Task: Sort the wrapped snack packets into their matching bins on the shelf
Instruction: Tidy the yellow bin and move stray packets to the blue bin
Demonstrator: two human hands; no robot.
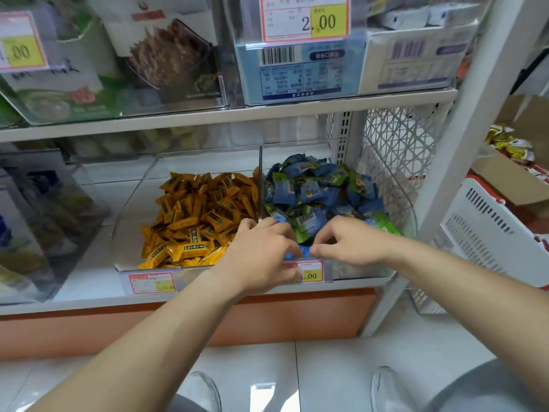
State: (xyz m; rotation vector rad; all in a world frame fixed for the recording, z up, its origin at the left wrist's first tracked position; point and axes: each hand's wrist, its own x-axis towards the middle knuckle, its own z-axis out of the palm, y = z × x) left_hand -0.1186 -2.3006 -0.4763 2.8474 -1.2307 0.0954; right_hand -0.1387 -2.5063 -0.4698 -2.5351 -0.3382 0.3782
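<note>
Both hands, left hand (261, 248) and right hand (347, 242), are placed in the right bin (398, 200) among blue packets (309, 191); fingers are curled, but a grip cannot be told. Yellow packets (196, 215) are seen left.

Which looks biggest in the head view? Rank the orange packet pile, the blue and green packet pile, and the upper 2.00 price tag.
1. orange packet pile
2. blue and green packet pile, close behind and partly hidden by hands, so unsure
3. 2.00 price tag

Small shop, snack aisle. White metal shelf (225, 114) carries clear bins (133, 203) of loose wrapped snacks (202, 209), each fronted by a red-and-yellow price tag (304, 17). Barcoded boxes (300, 69) above, stock carton (511, 179) on right.
</note>
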